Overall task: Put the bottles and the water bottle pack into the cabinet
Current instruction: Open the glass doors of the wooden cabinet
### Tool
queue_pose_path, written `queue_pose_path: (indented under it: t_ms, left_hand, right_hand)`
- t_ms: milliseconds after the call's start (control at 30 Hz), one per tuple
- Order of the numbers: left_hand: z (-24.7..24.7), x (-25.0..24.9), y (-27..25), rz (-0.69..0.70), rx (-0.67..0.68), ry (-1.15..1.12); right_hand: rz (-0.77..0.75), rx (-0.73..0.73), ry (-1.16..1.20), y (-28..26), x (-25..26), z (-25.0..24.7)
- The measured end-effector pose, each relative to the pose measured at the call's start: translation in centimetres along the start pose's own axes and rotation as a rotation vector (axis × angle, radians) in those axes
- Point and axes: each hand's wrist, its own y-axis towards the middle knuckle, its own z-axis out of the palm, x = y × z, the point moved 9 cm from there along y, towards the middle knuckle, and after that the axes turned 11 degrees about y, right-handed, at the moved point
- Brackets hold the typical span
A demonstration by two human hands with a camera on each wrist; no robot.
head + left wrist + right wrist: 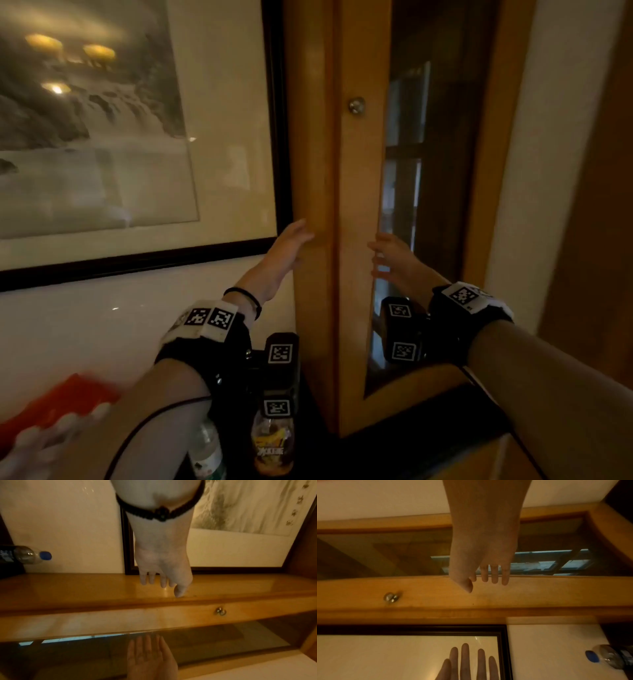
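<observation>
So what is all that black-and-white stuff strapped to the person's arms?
Both forearms are bare, without sleeves. Each wrist carries a black strap with white tags printed in black square codes, plus a black boxy camera unit bearing two more codes. A thin black cable runs along each forearm. The left hand also has a thin black band; the right hand has none visible.

Glossy wooden cabinet door [356,274], glass pane [428,171], shiny metal knob [357,105].

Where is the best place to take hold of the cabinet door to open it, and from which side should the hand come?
Probably the small round metal knob on the left stile of the cabinet door. It stands out from the flat wood, so come straight from the front and pinch it with thumb and fingers. The right hand is open near the glass, below the knob, so it should reach up.
</observation>
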Motion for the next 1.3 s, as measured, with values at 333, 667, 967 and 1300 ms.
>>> queue_pose_path:
  t_ms: [333, 667, 967, 1300]
  left_hand:
    - [5.1, 1.5, 6.0, -0.016, -0.034, -0.086]
    - [6.4, 2.0, 6.3, 0.059, -0.266, 0.129]
    - [7.6, 1.8, 5.6, -0.003, -0.295, -0.127]
    - [8.5, 1.5, 2.6, -0.045, -0.239, -0.188]
  right_hand:
    - [-0.013, 0.030, -0.037, 9.1, -3.1, -1.9]
    - [-0.080, -0.063, 0.001, 8.6, -5.0, -2.0]
    - [0.039, -0.048, 0.133, 7.5, -5.1, -2.3]
    - [-0.054, -0.166, 0.120, 3.0, -5.7, -5.1]
